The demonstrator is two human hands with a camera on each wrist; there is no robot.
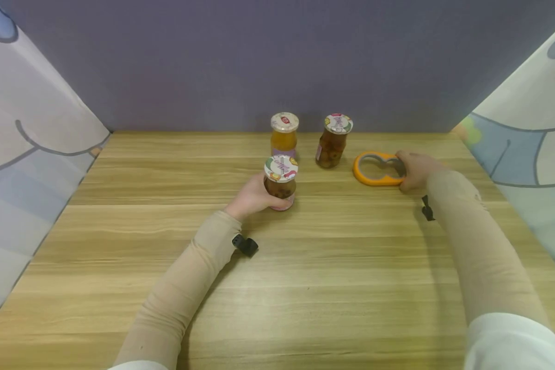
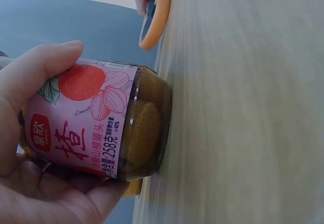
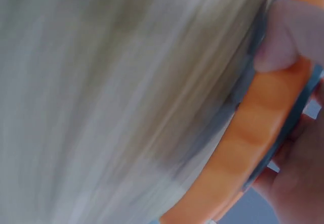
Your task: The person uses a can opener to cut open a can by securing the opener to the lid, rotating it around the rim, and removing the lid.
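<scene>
My left hand (image 1: 253, 197) grips a glass jar of hawthorn fruit (image 1: 280, 189) with a patterned white lid. In the left wrist view, the thumb and fingers wrap round the jar's pink label (image 2: 71, 123), and its base is right at the tabletop. Over to the right, my right hand (image 1: 418, 168) holds one end of an orange jar opener (image 1: 383, 181) with grey inner edges and two round openings. The right wrist view has the thumb (image 3: 278, 52) pressed on the opener's orange rim (image 3: 248, 138), the other fingers behind it.
Behind the held jar stands a jar of yellow-orange fruit (image 1: 284, 140) with a white lid, partly hidden. A dark-brown fruit jar (image 1: 331, 149) stands to its right. A grey panel (image 1: 277, 67) borders the back of the wooden table (image 1: 277, 298); printed panels flank the sides.
</scene>
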